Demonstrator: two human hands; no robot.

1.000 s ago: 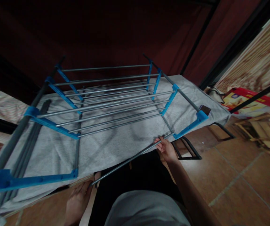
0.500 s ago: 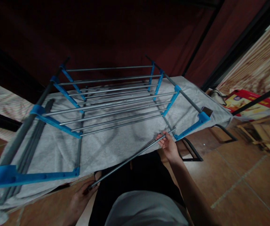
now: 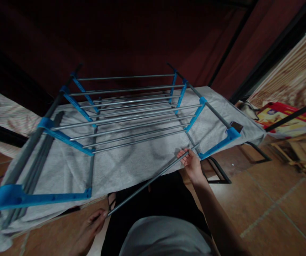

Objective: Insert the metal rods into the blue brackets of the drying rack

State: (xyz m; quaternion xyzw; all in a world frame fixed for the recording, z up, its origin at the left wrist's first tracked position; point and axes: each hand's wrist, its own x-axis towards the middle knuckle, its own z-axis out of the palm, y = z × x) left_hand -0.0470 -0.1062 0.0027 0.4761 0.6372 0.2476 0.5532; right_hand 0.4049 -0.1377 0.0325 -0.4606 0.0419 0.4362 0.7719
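A thin grey metal rod (image 3: pixel 144 185) runs slantwise in front of my body. My right hand (image 3: pixel 190 163) grips it near its far end, thumb over it and palm turned up. At the lower end, my left hand (image 3: pixel 95 222) pinches the tip with curled fingers. Behind the rod stands a drying rack (image 3: pixel 131 119) with blue plastic brackets and several metal bars across its middle. The rod's far end lies close to the blue bracket (image 3: pixel 219 144) at the front right. The front left bracket (image 3: pixel 41 200) has no bar running from it.
The rack rests on a grey cloth (image 3: pixel 139 163) over a table. Several grey tubes (image 3: pixel 39 160) lie at the left, and a small dark object (image 3: pixel 237 126) at the right. A red and yellow box (image 3: pixel 286 115) and a wooden frame (image 3: pixel 305 151) stand further right on the tiled floor.
My left fingers have shifted slightly on the rod, so they sit nearer its very tip. My right hand keeps its hold. The view has moved a little.
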